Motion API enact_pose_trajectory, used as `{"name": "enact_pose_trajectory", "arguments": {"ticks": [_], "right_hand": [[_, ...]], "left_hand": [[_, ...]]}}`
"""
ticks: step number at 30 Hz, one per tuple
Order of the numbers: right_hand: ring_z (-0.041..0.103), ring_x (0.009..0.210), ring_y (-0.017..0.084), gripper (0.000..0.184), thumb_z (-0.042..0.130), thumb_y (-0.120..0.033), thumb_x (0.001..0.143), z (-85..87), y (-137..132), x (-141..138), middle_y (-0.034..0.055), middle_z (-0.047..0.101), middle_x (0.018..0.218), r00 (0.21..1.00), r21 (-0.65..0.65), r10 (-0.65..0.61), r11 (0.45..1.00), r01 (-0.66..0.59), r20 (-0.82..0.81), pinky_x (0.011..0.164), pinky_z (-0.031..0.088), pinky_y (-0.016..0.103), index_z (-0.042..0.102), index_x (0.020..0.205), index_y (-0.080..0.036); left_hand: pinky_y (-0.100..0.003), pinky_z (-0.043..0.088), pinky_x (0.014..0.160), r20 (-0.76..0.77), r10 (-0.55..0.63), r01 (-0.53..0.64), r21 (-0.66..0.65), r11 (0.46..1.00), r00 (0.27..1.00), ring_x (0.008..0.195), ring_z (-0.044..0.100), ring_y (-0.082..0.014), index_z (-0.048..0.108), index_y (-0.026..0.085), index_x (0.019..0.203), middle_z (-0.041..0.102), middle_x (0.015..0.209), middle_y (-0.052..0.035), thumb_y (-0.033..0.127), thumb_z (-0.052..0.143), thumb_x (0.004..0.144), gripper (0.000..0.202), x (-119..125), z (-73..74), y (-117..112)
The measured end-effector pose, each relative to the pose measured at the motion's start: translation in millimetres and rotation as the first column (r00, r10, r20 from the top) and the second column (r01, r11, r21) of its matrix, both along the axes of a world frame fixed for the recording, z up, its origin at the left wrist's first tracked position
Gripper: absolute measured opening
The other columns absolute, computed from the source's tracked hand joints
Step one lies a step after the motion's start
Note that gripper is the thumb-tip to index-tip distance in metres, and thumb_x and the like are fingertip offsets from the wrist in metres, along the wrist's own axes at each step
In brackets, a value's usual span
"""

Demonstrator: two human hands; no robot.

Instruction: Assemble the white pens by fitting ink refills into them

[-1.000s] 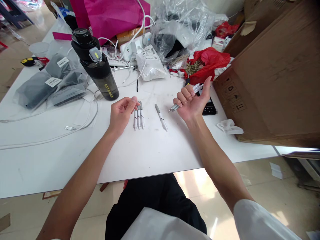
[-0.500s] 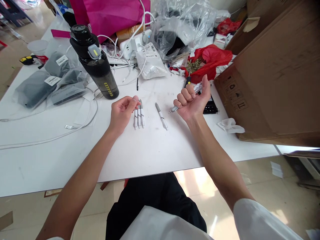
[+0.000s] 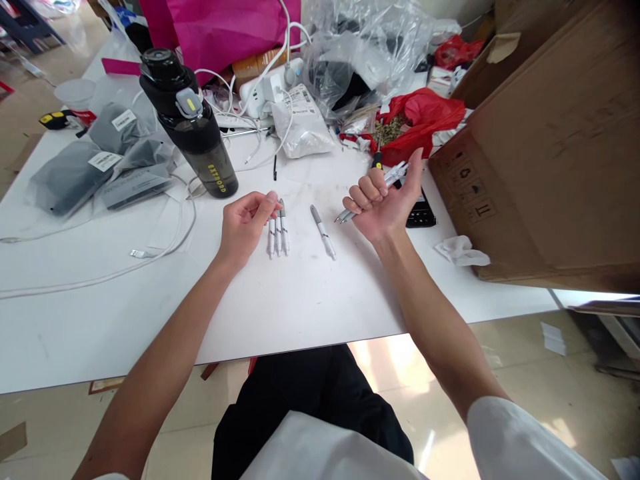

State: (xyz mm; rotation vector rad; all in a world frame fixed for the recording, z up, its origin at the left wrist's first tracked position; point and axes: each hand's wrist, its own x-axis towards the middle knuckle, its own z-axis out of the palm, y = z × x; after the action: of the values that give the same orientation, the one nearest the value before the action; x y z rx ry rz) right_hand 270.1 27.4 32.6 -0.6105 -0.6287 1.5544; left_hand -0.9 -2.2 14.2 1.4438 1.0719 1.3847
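Observation:
My right hand (image 3: 385,203) is raised palm up over the table, its fingers wrapped round a small bundle of white and grey pens (image 3: 397,173); their grey tips stick out past the little finger. Thumb and fingertips of my left hand (image 3: 247,223) are pressed together at the upper ends of three pens (image 3: 279,239) lying side by side. The fingers cover part of the leftmost pen, and whether they grip anything is hidden. Between the hands a single pen (image 3: 323,233) lies slightly slanted on the white table (image 3: 295,300).
A black water bottle (image 3: 200,140) stands behind my left hand, near bagged dark items (image 3: 75,173) and white cables (image 3: 165,257). Farther back are a power strip (image 3: 260,93), a white parcel (image 3: 303,127) and a red bag (image 3: 425,117). A big cardboard box (image 3: 550,160) borders the right side.
The pens in my right hand have shifted and fanned slightly, so more than one tip now shows. My left hand and the pens on the table stay put.

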Motion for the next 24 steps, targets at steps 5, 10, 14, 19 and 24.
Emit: {"name": "enact_pose_trajectory", "arguments": {"ticks": [5, 10, 14, 19, 24], "right_hand": [[0.01, 0.051, 0.014, 0.08, 0.077, -0.084, 0.087, -1.4, -0.1, 0.4, -0.0076, 0.015, 0.05, 0.999, 0.08, 0.044, 0.996, -0.043, -0.008, 0.048, 0.021, 0.033, 0.027, 0.061, -0.027], [0.011, 0.049, 0.014, 0.075, 0.074, -0.079, 0.089, -2.5, -0.7, 5.0, -0.007, 0.013, 0.049, 1.0, 0.033, -0.006, 0.999, 0.006, 0.008, 0.047, 0.021, 0.033, 0.029, 0.062, -0.027], [0.012, 0.049, 0.014, 0.075, 0.066, -0.08, 0.093, -2.0, -1.7, 6.1, -0.0058, 0.013, 0.051, 0.992, -0.018, -0.126, 0.992, 0.127, 0.032, 0.047, 0.02, 0.034, 0.024, 0.063, -0.026], [0.011, 0.049, 0.012, 0.083, 0.066, -0.09, 0.089, 2.1, -1.9, 3.3, -0.0069, 0.016, 0.053, 0.993, -0.003, -0.118, 0.993, 0.118, 0.009, 0.047, 0.021, 0.032, 0.022, 0.065, -0.025], [0.01, 0.049, 0.012, 0.082, 0.071, -0.081, 0.093, -1.5, -0.1, 5.0, -0.0072, 0.013, 0.052, 0.995, 0.028, -0.091, 0.995, 0.092, -0.034, 0.047, 0.018, 0.032, 0.02, 0.063, -0.024]], "left_hand": [[-0.033, 0.053, 0.074, -0.01, 0.005, -0.005, -0.013, 1.0, 1.0, 0.073, 0.062, -0.0161, 0.08, 0.023, 0.079, 0.074, 0.081, -0.0048, 0.075, 0.082, 0.094, 0.054, 1.2, 2.5, -0.6], [-0.033, 0.054, 0.075, -0.016, 0.007, -0.008, -0.011, 1.0, 1.0, 0.074, 0.063, -0.0159, 0.079, 0.022, 0.079, 0.075, 0.082, -0.0052, 0.075, 0.082, 0.094, 0.055, 1.8, 3.5, -0.5], [-0.033, 0.056, 0.077, -0.019, 0.005, -0.005, -0.005, 1.0, 1.0, 0.076, 0.066, -0.0163, 0.079, 0.022, 0.08, 0.076, 0.084, -0.0056, 0.074, 0.081, 0.096, 0.054, 1.6, 2.1, -0.4], [-0.033, 0.056, 0.077, -0.009, -0.003, 0.003, 0.001, 1.0, 1.0, 0.074, 0.064, -0.0158, 0.08, 0.022, 0.081, 0.075, 0.082, -0.005, 0.073, 0.082, 0.095, 0.053, 1.0, 1.0, 0.2], [-0.034, 0.056, 0.078, -0.02, -0.002, 0.002, -0.008, 1.0, 1.0, 0.076, 0.065, -0.0165, 0.079, 0.023, 0.08, 0.076, 0.084, -0.0056, 0.075, 0.081, 0.095, 0.054, 1.4, 0.8, 0.1]]}}
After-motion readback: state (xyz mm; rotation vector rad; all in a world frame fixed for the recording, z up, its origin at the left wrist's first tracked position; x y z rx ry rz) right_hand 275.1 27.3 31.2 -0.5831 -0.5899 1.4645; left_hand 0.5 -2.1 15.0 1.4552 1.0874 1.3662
